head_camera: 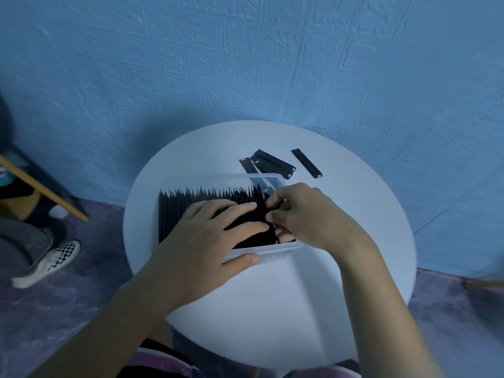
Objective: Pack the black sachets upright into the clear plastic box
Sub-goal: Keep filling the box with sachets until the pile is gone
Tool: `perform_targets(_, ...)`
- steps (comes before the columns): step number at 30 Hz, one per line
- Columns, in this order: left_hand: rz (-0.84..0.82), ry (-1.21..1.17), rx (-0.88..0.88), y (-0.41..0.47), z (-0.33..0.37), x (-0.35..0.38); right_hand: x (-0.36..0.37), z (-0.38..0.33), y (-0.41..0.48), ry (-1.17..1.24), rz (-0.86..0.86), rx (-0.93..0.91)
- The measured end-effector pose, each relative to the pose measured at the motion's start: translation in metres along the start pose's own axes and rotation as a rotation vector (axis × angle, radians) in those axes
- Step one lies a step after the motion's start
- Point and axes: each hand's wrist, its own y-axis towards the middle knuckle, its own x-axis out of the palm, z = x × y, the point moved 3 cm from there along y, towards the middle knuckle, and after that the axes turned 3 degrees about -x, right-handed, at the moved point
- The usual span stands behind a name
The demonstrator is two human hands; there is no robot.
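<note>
A clear plastic box [207, 179] stands on the round white table [272, 296], packed with a row of upright black sachets [185, 205]. My left hand [207, 238] lies flat on the sachet tops with straight fingers, its thumb against the box's near wall. My right hand [308, 214] is at the box's right end, its fingers curled and pinching a black sachet [268, 211] beside the packed row. A few loose black sachets [270, 163] lie flat on the table behind the box, with one more sachet [306, 163] apart to their right.
The table stands against a blue textured wall [245, 64]. At the left, another person's leg and checkered shoe [51, 261] are on the floor beside a yellow wooden bar [41, 186]. My own clothing shows at the bottom edge.
</note>
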Motion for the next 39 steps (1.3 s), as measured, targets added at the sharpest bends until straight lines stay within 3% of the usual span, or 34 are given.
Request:
perform_targets(4,-0.001,0.004,0.01,0.0,0.001,0.0,0.0,0.003,-0.002,0.012,-0.014,-0.013)
perform_targets(12,-0.046,0.035,0.026,0.005,0.008,-0.001,-0.003,0.007,0.001,-0.242,0.059,-0.048)
perform_targets(19,-0.071,0.027,0.018,0.012,0.012,0.002,-0.008,0.018,0.003,-0.167,0.038,-0.127)
perform_targets(23,-0.057,0.028,0.02,0.01,0.011,0.003,-0.024,0.035,0.009,0.086,0.326,-0.17)
perform_targets(25,-0.051,0.024,0.005,0.009,0.009,0.002,-0.029,0.05,0.018,0.043,0.473,-0.113)
perform_targets(29,-0.054,0.007,-0.019,0.007,0.004,0.0,-0.009,0.08,0.044,-0.197,0.31,0.042)
perform_targets(32,-0.055,-0.001,-0.027,0.007,0.002,-0.001,0.005,0.084,0.054,-0.257,0.261,0.045)
perform_targets(36,-0.061,-0.011,-0.035,0.006,-0.003,-0.003,0.002,0.083,0.057,-0.204,0.182,0.044)
perform_targets(39,-0.055,-0.008,-0.038,0.005,-0.003,-0.003,-0.012,0.078,0.064,-0.023,0.238,0.009)
